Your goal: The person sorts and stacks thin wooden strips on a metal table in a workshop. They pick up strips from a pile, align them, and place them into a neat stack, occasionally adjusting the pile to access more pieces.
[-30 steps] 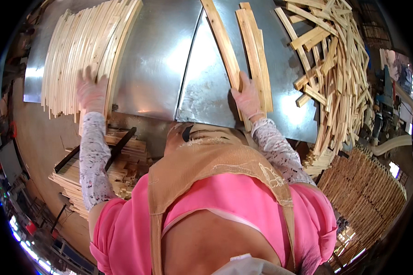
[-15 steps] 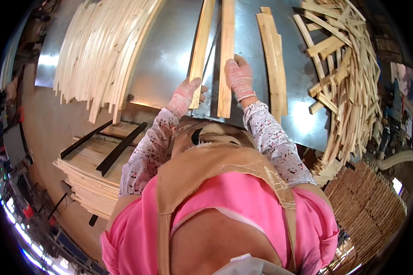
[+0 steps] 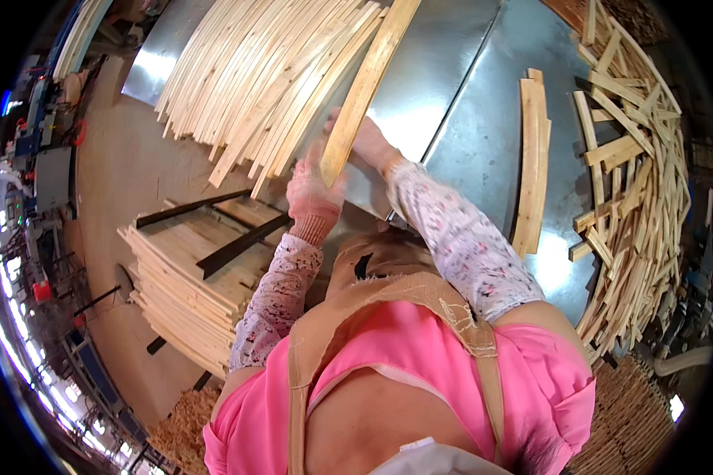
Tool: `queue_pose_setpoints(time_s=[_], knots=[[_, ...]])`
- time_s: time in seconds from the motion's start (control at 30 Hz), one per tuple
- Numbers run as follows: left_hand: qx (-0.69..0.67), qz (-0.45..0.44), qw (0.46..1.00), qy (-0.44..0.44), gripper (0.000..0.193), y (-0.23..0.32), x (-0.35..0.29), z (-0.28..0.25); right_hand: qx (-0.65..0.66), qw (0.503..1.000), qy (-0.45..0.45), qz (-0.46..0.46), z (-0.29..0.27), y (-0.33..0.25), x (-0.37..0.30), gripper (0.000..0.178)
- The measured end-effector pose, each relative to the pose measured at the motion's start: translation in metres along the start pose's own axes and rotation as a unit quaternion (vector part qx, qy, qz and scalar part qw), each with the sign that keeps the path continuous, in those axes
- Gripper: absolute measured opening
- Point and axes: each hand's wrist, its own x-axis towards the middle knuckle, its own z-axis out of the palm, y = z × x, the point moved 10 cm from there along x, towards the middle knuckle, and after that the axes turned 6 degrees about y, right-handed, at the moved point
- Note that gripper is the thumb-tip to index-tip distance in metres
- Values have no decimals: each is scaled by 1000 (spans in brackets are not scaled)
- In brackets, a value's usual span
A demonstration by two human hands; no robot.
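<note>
A long, flat wooden strip [image 3: 366, 77] slants up and away from me, close to the right edge of a row of wooden strips [image 3: 249, 75] laid side by side on the metal table. My left hand [image 3: 315, 190], in a pinkish knit glove and smeared by motion, is closed at the strip's near end. From the right, my right hand [image 3: 366, 141] reaches across to the same strip, its fingers passing behind and showing on the other side. Whether a second strip lies against this one cannot be seen.
On the metal table [image 3: 459, 134] a pair of strips [image 3: 532, 166] lies to the right. A jumbled heap of wood offcuts [image 3: 630, 214] fills the far right. Stacked boards [image 3: 186, 293] with dark bars [image 3: 242, 247] on top stand at lower left.
Both hands have moved left, toward the row of strips. Earlier each held its own strip; now both are at one visible strip. The view has shifted too.
</note>
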Motion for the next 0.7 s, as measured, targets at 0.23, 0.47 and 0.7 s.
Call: queue_pose_setpoints(time_s=[0.23,0.47,0.7], knots=[[28,98,988,-113,87,50,4,47,-152,968,196,-42,-111,-71,-63,58],[353,318,861,-180,76,54,114,-23,-430,890,-1,-149,-99,-183,-107,56],[354,18,934,-39,81,-136,166,-34,-605,650,451,92,-347,-94,-325,90]])
